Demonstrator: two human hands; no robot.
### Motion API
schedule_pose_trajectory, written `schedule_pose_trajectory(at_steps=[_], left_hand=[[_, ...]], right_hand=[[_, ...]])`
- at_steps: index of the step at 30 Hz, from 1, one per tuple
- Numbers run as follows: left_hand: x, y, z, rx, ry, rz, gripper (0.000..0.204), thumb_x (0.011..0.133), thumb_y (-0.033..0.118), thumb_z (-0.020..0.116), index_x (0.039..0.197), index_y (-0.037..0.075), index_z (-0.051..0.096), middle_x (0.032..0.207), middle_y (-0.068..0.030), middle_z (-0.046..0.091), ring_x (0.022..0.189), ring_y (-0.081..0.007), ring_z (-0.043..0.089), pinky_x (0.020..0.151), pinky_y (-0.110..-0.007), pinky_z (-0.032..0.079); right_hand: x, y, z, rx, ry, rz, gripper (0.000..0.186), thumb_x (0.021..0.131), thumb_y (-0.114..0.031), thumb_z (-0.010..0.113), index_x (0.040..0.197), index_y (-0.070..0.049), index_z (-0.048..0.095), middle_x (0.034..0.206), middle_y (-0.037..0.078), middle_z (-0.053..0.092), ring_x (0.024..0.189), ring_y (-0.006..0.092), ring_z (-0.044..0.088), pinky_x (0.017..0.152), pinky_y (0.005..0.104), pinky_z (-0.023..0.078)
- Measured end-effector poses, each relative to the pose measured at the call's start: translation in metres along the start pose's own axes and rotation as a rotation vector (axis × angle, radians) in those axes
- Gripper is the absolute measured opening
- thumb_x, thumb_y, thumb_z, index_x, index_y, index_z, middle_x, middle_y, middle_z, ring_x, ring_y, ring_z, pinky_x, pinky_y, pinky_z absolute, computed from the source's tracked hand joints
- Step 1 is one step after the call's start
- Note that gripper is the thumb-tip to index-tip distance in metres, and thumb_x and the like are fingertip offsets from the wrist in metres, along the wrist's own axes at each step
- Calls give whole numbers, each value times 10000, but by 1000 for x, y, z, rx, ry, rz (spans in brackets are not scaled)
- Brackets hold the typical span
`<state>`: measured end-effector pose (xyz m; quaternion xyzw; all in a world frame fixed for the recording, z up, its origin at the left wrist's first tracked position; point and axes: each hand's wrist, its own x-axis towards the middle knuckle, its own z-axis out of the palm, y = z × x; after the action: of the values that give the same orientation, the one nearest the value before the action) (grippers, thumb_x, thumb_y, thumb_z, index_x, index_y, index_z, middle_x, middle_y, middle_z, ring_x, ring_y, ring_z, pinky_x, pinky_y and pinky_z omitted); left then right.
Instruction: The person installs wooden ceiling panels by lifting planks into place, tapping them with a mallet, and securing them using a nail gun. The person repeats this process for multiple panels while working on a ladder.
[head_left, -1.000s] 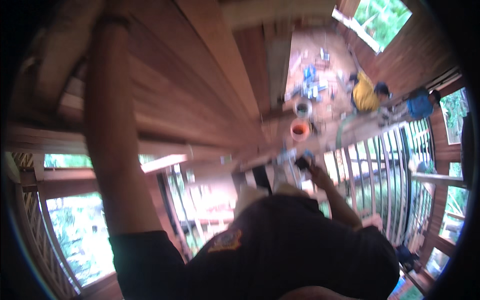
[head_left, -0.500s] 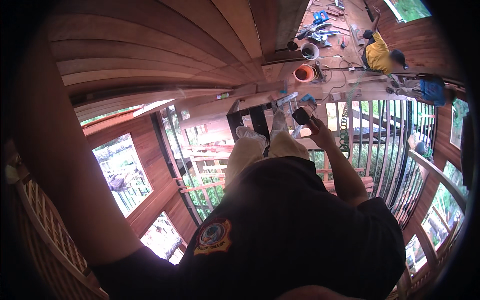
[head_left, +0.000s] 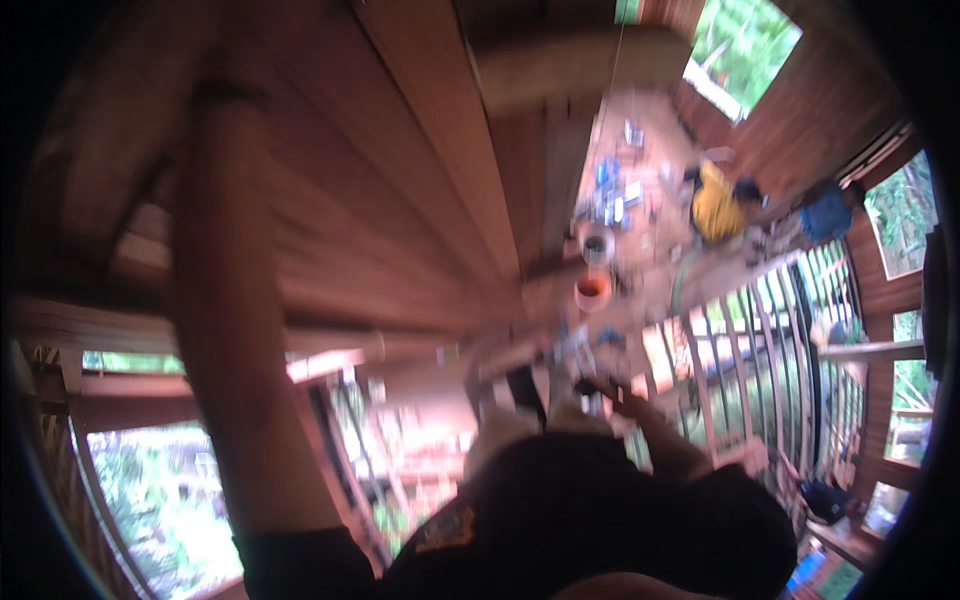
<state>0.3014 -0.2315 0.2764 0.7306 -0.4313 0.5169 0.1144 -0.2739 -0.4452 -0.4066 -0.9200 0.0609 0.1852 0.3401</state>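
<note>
My left arm reaches up along the left side, beside the reddish-brown wooden boards (head_left: pixel 400 190). My left hand (head_left: pixel 215 55) is near the top edge, dark and smeared by motion, so its fingers cannot be made out. Low in front of my legs, my right hand (head_left: pixel 622 398) is closed on a small black block-shaped object (head_left: pixel 588 386). Blur hides what kind of thing that is. Beyond it, a metal ladder-like frame (head_left: pixel 574 346) stands by my feet.
An orange bucket (head_left: pixel 592 291) and a pale bucket (head_left: pixel 598 246) stand on the wooden floor below. Behind them lie blue power tools (head_left: pixel 607 172). A person in yellow (head_left: pixel 718 207) and another in blue (head_left: pixel 828 217) are at the right. A slatted railing (head_left: pixel 745 350) runs nearer.
My view has tilted upward, so the floor, buckets and people sit lower in the picture. My left forearm now shows more fully, reaching up. The black object stays in my right hand.
</note>
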Motion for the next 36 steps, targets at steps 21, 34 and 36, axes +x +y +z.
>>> schedule_pose_trajectory(at_steps=[21,34,36], left_hand=[[-3,23,-47,-227,32,140,278,882,257,720,953,-9,684,1354,-240,553,1243,-448,500,1064,-543,392],[-8,-83,25,-65,-271,156,628,1077,495,416,1405,-23,550,1435,-241,562,1333,-390,531,1116,-444,406],[-11,-83,26,-82,-275,176,578,1084,447,436,1398,-23,554,1423,-235,570,1310,-388,546,1103,-444,417]], right_hand=[[-35,-141,-14,53,-49,525,844,766,-258,756,1535,-224,409,1429,219,568,1177,409,644,970,495,541],[-51,-185,-26,440,258,863,837,754,-287,777,1510,-166,438,1394,202,603,1215,378,633,1012,466,518],[-55,-189,-22,466,270,889,837,752,-292,780,1506,-157,442,1388,199,609,1221,373,631,1019,462,514]])
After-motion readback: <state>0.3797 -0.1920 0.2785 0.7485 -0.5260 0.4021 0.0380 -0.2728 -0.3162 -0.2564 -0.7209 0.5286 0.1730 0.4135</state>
